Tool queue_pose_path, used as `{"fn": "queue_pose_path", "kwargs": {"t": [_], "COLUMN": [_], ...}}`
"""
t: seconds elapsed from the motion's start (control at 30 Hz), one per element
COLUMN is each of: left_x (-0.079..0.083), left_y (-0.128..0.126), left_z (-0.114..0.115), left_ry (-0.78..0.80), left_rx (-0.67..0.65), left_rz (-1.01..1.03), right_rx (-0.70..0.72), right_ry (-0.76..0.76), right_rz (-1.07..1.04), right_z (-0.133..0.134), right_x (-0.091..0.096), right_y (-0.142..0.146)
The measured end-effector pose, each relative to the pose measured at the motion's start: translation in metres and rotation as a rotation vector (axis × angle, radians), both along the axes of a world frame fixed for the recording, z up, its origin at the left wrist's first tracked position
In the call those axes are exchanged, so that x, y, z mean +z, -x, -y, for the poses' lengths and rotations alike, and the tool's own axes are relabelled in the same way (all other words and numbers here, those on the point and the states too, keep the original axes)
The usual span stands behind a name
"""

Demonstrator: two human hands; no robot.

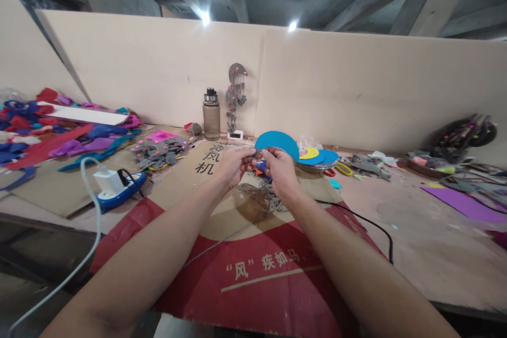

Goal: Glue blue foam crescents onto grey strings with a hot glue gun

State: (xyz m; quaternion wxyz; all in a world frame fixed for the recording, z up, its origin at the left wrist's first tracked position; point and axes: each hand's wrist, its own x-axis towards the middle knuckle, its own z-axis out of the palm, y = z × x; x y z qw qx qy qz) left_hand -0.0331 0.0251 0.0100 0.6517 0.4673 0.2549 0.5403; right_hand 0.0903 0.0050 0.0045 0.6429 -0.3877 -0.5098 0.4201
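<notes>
My left hand (236, 165) and my right hand (278, 167) meet above the middle of the cardboard sheet (245, 232), thumbs and fingers pinched close together. Something small and dark shows between the fingertips, too small to name. Below the hands lies a tangle of grey cord (266, 198), and one grey strand trails from it toward my left forearm. Just behind my right hand is a flat blue disc (277, 142); the hand covers part of its lower edge. A small dark-blue item (260, 168) is partly hidden between the hands.
A water bottle (211, 116) stands by the partition beside a hanging grey felt ornament (236, 92). Grey felt pieces (160, 153), a blue power strip (121, 193) and coloured fabric scraps (75, 137) lie left. Scissors (343, 169), a black cable (368, 219) and a purple sheet (467, 203) lie right.
</notes>
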Motion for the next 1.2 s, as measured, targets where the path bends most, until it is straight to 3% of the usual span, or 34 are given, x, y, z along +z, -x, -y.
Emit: {"fn": "queue_pose_path", "kwargs": {"t": [0.17,0.43,0.8,1.2], "left_x": [0.006,0.007,-0.006,0.000], "left_y": [0.006,0.015,0.003,0.003], "left_z": [-0.002,-0.002,-0.002,0.002], "left_ry": [0.152,0.131,-0.178,-0.144], "left_rx": [-0.168,-0.310,-0.121,-0.018], "left_rz": [0.012,-0.066,-0.305,-0.300], "right_rx": [0.097,0.293,0.064,0.050], "right_ry": [0.051,0.021,0.042,-0.025], "right_rz": [-0.030,0.104,0.210,0.211], "right_z": [0.005,0.006,-0.003,-0.007], "right_x": [0.004,0.012,0.005,0.004], "right_y": [-0.007,-0.018,-0.021,-0.023]}}
